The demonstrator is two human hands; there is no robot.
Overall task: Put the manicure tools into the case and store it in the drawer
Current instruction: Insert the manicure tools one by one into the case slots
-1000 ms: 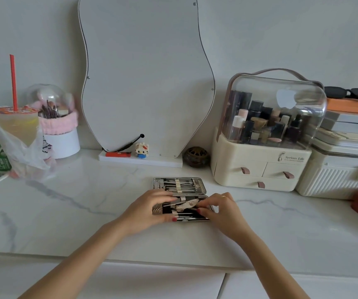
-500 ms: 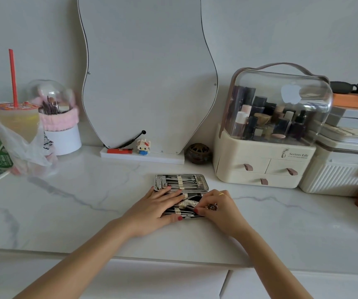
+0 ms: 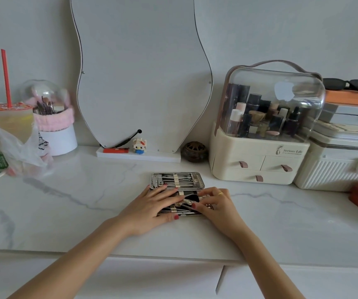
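An open metal manicure case (image 3: 177,180) lies flat on the white marble counter (image 3: 87,190), its far half filled with several steel tools under a gold strap. My left hand (image 3: 152,207) lies flat with straight fingers on the left part of the near half. My right hand (image 3: 215,205) has its fingers curled on the right part, pinching a tool at the gold strap (image 3: 187,199). Much of the near half is hidden under both hands.
A cream cosmetics organiser (image 3: 257,160) with small drawers stands back right, a white ribbed box (image 3: 333,171) beside it. A wavy mirror (image 3: 143,72) leans on the wall. A drink cup in a bag (image 3: 12,134) and brush holder (image 3: 55,130) stand left. Drawer fronts (image 3: 152,281) run below the counter edge.
My right hand has slid left along the near half of the case and now works at the strap. My left hand has stayed pressed on the case's left side.
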